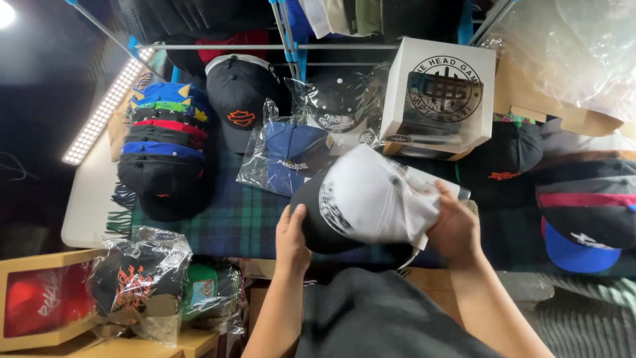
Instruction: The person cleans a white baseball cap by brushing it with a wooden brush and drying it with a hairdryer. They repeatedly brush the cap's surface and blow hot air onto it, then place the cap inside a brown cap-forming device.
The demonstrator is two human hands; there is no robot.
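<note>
While both hands hold one cap [361, 199] over the near edge of the table [86, 199], other caps crowd every side. The left hand [291, 242] grips the black brim, thumb on top; the right hand [454, 229] is closed around the white crown from the right. The cap sits in mid-scene, just above a plaid cloth [245, 219].

A stack [162, 156] of caps stands at far left, with a black cap [240, 99] bearing an orange emblem beside it. Two bagged caps, a blue one [288, 156] and a dark one [338, 99], lie just beyond the held cap. At right lie more dark caps [589, 219], one with a blue brim.

Behind the table runs a metal rail [265, 47], and a light strip [103, 109] glows at far left.

A white box [440, 96] with a round black emblem and a clear window stands at far centre-right. Near left, a tan box [43, 298] with a red window sits beside more bagged caps [142, 282].
</note>
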